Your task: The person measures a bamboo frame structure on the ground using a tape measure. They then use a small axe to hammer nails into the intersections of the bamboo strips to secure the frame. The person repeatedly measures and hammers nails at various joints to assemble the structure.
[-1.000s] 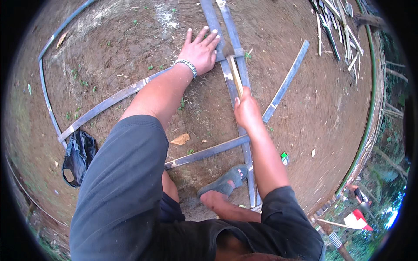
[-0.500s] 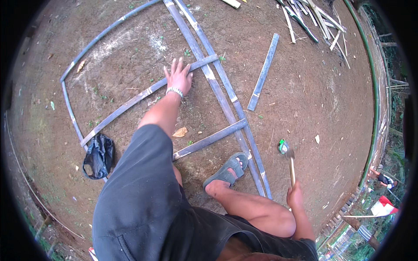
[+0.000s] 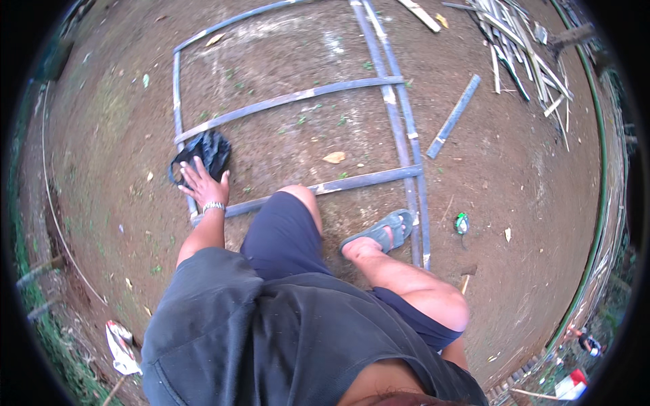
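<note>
My left hand (image 3: 205, 184) is open with fingers spread, reaching over the near edge of a crumpled black plastic bag (image 3: 213, 151); whether it touches is unclear. The bag lies by the left side of a frame of flat bamboo strips on the ground. A middle strip (image 3: 271, 103) and a nearer strip (image 3: 365, 181) cross to two long strips (image 3: 396, 128) on the right. My right hand is hidden behind my bent knee. Past the knee shows part of a hammer (image 3: 464, 283), which that hand was gripping a moment ago.
A green tape measure (image 3: 462, 223) lies right of the frame. A loose bamboo strip (image 3: 453, 116) lies farther off, with a pile of split strips (image 3: 525, 51) at the far right. My sandaled foot (image 3: 384, 231) stands beside the long strips. A white-and-red bag (image 3: 122, 348) is at lower left.
My left hand has left the middle strip and moved left and nearer, to the black bag. My right hand and hammer have drawn back behind my knee. The view has shifted.
</note>
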